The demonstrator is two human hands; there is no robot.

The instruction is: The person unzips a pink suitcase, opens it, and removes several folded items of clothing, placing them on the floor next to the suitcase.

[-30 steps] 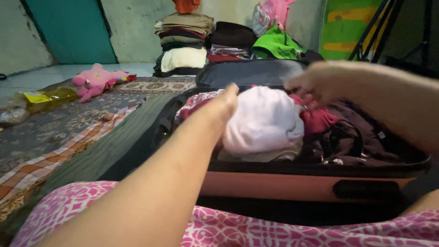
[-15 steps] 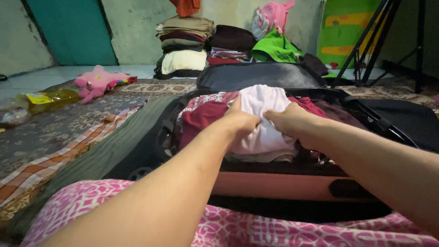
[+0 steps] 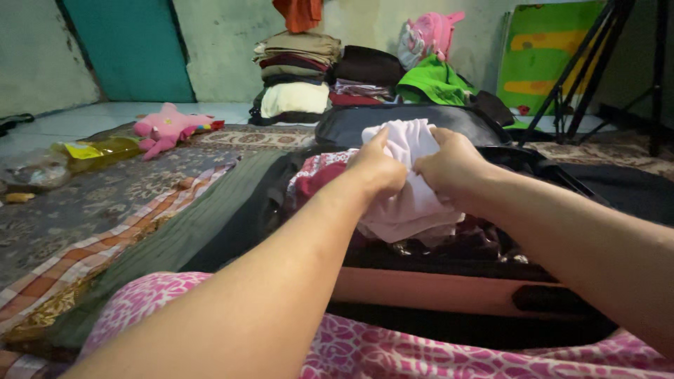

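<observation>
Both hands, left hand [image 3: 377, 170] and right hand [image 3: 453, 167], clamp a pale pink cloth [image 3: 407, 203] above the suitcase [image 3: 428, 291]; it looks soft, light, best bunched at its top.

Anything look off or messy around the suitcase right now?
Nothing looks damaged or spilled. Both hands, left hand and right hand, grip a bunched pale pink garment above the open suitcase. A pink plush toy lies loose on the rug.
</observation>
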